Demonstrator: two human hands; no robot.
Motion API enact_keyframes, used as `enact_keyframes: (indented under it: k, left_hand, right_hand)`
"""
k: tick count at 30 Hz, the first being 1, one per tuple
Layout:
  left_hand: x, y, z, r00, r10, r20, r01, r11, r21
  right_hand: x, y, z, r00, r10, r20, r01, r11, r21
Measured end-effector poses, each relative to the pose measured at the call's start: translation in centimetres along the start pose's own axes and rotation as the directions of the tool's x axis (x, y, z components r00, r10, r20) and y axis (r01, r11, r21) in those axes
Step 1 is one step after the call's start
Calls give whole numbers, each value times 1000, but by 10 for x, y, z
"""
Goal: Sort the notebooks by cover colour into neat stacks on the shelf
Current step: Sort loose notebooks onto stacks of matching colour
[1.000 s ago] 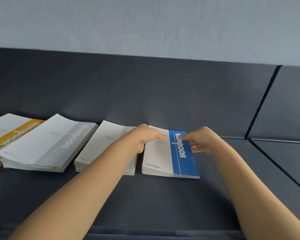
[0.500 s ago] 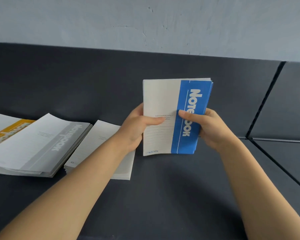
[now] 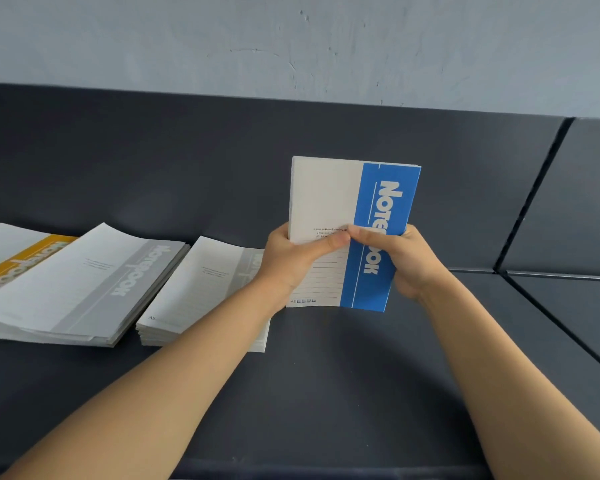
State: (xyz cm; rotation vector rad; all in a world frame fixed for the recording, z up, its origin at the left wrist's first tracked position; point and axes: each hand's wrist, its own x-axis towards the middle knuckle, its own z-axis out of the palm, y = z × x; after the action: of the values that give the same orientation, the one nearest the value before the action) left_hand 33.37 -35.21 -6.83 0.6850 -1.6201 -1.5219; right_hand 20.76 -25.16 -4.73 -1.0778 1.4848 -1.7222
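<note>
A thin bundle of blue-striped notebooks (image 3: 347, 202) stands upright above the dark shelf (image 3: 326, 393), its lower edge just over the surface. My left hand (image 3: 291, 258) grips its left side with the thumb across the white cover. My right hand (image 3: 399, 258) grips the blue spine side, thumb on the front. To the left lie flat stacks: a small grey-striped stack (image 3: 201, 292), partly behind my left forearm, a larger grey-striped stack (image 3: 80, 285), and a yellow-striped stack (image 3: 11, 258) at the frame's left edge.
The shelf's dark back panel (image 3: 222, 161) rises behind the stacks, with a pale wall above. A seam (image 3: 530, 199) splits the panel at the right, where another dark section (image 3: 575, 306) continues.
The blue notebooks lay flat on the shelf a second ago. Both hands lifted them and stood them upright; since half a second ago the thumbs have come closer together on the cover.
</note>
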Motion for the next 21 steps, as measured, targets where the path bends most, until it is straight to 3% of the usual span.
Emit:
enact_keyframes:
  k: [3,6,7,9,12,17,20,21]
  left_hand:
    - [3,5,-6,1000,22,-15,-21,994,107]
    - [7,16,-29,999,8,-50,13,909,417]
    - [10,19,-41,997,-5,-74,45,834,550]
    - [14,21,-66,988,-53,-145,149,573,806]
    - [14,24,-89,962,-137,-238,266,247,932]
    - [10,30,-99,941,-176,-290,305,63,950]
    - [4,36,-109,926,-184,-331,339,13,941]
    - [3,38,-113,919,-214,-332,347,37,937]
  right_hand:
    - [1,-2,-3,998,45,-53,-46,999,-14]
    - [-1,1,-8,973,215,-89,-222,973,-68]
    - [0,4,-9,955,281,-96,-290,952,-95]
    - [1,8,-10,915,380,-136,-397,907,-137]
    - [3,13,-7,872,451,-191,-487,842,-233]
    - [5,23,3,883,333,-330,-468,665,-582]
    - [8,24,5,914,135,-382,-405,355,-843]
    - [7,23,8,925,82,-370,-375,336,-864]
